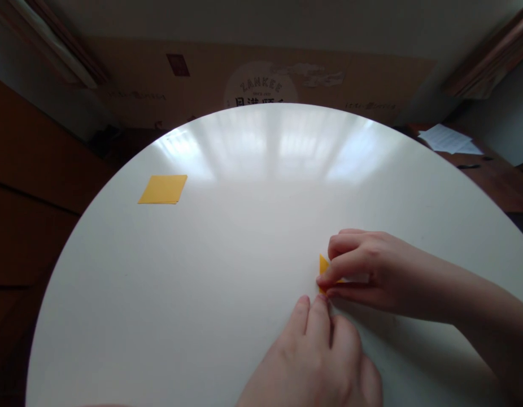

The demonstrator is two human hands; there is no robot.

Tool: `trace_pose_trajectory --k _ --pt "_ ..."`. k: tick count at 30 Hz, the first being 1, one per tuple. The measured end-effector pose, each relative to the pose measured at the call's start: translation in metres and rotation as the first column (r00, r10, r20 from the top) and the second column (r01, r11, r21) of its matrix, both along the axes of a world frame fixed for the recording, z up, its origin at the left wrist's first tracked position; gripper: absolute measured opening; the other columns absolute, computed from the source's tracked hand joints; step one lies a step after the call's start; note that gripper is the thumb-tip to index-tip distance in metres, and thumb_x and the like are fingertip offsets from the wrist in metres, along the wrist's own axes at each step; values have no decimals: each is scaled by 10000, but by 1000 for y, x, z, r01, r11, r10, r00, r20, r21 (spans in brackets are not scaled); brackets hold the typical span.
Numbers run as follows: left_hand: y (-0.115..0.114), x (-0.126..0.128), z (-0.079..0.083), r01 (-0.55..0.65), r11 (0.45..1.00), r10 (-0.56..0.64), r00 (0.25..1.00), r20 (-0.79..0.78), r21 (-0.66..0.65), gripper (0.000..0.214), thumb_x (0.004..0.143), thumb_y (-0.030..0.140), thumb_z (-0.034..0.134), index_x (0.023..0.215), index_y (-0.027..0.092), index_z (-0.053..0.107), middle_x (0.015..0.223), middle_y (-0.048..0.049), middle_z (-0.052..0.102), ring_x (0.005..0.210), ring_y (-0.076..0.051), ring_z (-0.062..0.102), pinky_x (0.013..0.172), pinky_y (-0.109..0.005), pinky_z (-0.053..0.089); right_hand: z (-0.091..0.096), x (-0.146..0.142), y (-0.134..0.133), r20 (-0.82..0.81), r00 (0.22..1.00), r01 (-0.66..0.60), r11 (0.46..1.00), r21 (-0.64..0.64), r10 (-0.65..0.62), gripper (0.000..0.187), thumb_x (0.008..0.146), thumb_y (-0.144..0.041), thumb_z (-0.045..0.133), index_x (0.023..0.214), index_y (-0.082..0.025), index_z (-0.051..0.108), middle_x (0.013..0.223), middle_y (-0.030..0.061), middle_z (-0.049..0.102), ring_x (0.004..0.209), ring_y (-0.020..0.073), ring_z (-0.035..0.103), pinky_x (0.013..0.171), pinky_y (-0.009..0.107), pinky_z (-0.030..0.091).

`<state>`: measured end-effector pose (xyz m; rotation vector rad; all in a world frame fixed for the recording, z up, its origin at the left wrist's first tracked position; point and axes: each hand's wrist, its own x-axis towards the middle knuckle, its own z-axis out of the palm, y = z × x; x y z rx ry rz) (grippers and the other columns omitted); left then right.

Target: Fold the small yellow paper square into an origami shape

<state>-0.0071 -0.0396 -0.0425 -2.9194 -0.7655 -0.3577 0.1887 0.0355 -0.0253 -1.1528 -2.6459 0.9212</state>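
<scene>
A small piece of yellow paper (323, 264) sits in the fingers of the right hand (367, 263), close to the tabletop. I see one sharp corner poking out beyond those fingers, and its near end meeting the fingertips of the left hand (314, 362); the rest is hidden.

A round white table (181, 294) spreads about the grip, with bright reflections (295, 150) shining beyond it. Farther past the grip I see a tan panel (138, 68) lettered ZANKEE. One pale curtain (53, 45) hangs far left of the grip, above brown wooden furniture (28, 209); off to its right, white papers (451, 139) lie on a dark wooden surface (494, 175).
</scene>
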Motion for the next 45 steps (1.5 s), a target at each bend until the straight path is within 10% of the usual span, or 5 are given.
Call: trace_pose_trajectory --k 17,22,32,45 --pt "2 -2 1 30 999 -30 999 -33 -23 124 885 179 555 775 189 609 826 -87 697 803 -280 689 770 -404 533 -4 18 10 -30 997 -77 993 -93 75 349 909 -98 592 1089 -344 760 900 14 643 840 159 594 776 275 447" --pt "6 -1 5 80 985 -96 990 -104 -151 121 887 188 530 797 189 611 790 -93 651 729 -279 646 661 -404 526 -9 35 17 -254 963 21 968 -252 -87 431 958 -179 529 1373 -283 584 975 42 638 840 162 597 732 266 484" --pt "41 -2 16 -22 903 3 999 -45 -429 91 892 133 527 883 160 614 897 -64 649 795 -216 595 722 -342 510 -16 27 18 -248 964 100 995 27 -90 317 878 -102 576 1146 -192 720 864 37 668 727 135 604 664 238 471" --pt "53 -5 21 -266 890 232 963 -133 -370 219 911 149 506 748 174 650 880 -62 696 829 -226 621 754 -345 506 -18 25 18 -270 950 205 966 158 -157 296 832 -90 586 1046 -201 759 866 38 713 750 155 641 689 254 485"
